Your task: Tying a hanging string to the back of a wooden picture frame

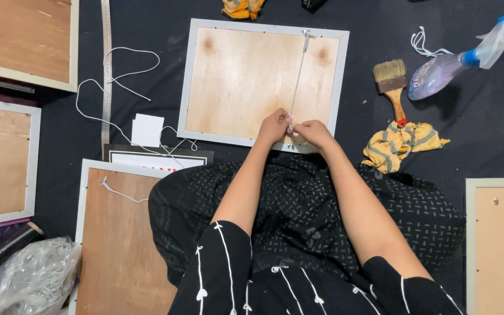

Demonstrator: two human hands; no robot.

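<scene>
Head view: both hands, left hand (273, 126) and right hand (313, 133), pinch the white cord (297, 76) at the frame's (263, 81) lower edge. Best keep the cord taut while knotting.

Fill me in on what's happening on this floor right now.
A person kneels over a white-framed picture frame with a plywood back, lying face down. Both hands meet at its near edge: left hand and right hand pinch a thin white cord running across the back. A wooden-handled paintbrush lies nearby.
</scene>
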